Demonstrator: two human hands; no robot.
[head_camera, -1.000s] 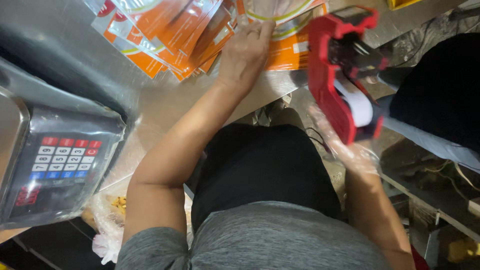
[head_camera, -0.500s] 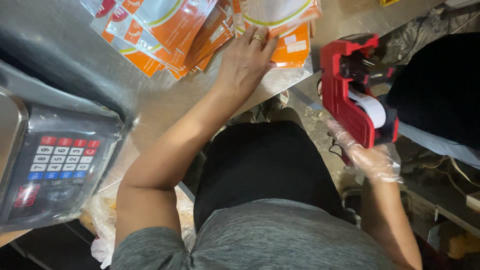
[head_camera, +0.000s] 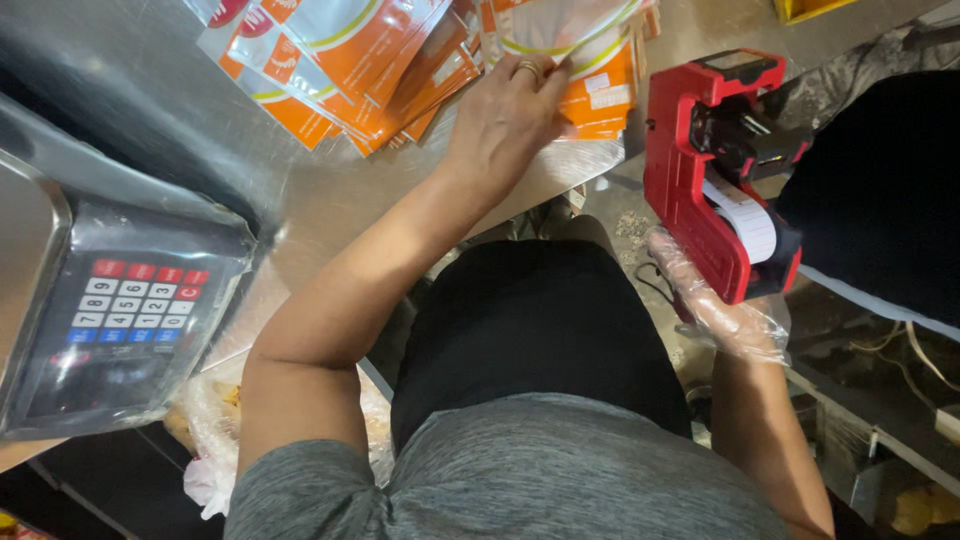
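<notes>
The left hand (head_camera: 505, 120) is being pressed flat on a pouch (head_camera: 590, 70), an orange and clear plastic packet lying at the near edge of a fanned pile of orange pouches (head_camera: 350, 60) on the desk (head_camera: 330, 200); the fingers (head_camera: 530, 80) are being spread slightly apart and laid on the film, not clamped round it, with a ring showing on one. The right hand (head_camera: 725, 315), covered by a thin clear glove, is being closed around the grip of a red label gun (head_camera: 715, 170), which is being held up off the desk to the right of the pouch, apart from it, with its white label roll (head_camera: 745, 215) facing outward. How tightly the trigger is being squeezed cannot be told. For the step to go well, in judgement, the top pouch is best being held still and flat under the left fingers, kept clear of the spot to be stamped, while the gun's nose is being brought down square onto a smooth, unwrinkled patch; a tilted nose or slack film is likely to be leaving a creased or half-stuck label. A scale with a coloured keypad (head_camera: 135, 305), wrapped in plastic film, is sitting at the left, well apart from the pouches, and a crumpled plastic bag (head_camera: 215, 420) is lying below it.
</notes>
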